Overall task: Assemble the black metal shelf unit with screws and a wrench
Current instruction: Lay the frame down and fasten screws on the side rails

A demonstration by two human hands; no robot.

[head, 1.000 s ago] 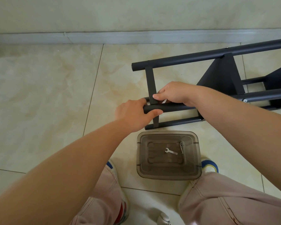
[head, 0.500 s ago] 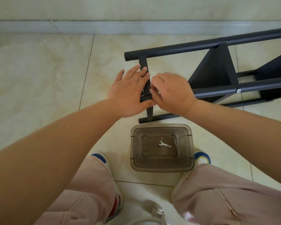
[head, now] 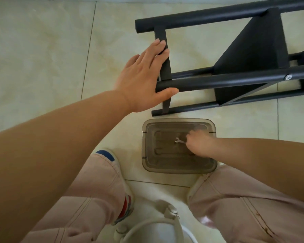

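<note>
1. The black shelf unit (head: 235, 71) lies on its side on the tiled floor (head: 42, 58), at the far right of the scene, with its round tubes running left to right.
2. The left hand (head: 144, 78) is flat and released. Its straight fingers press on the flat cross bar (head: 163, 55), and its thumb lies under the end of the middle tube (head: 200, 83). It steadies the frame but does not grasp it.
3. The right hand (head: 198, 142) is down inside the clear plastic box (head: 178, 146), which stands on the floor just near of the frame, between the person's knees. Its fingers are curled at the handle end of the small wrench (head: 179, 141). The hand is blurred, so I cannot tell whether the grip already grasps the wrench or only touches it.
4. One screw head (head: 288, 77) shows on the middle tube at the right. I see no loose screw in the box, because the hand covers that part.
5. I think the step now is to fetch the tool for the joint at the left end.
6. Risks, in my judgement:
   - The wrench is thin and lies flat on the smooth bottom, so the fingers may slip and only push it along.
   - A flat palm holds weakly, and the round tubes can roll, so the frame may shift and the holes at the joint may lose their line.
   - A small screw could drop on the tiles and roll away.
</note>
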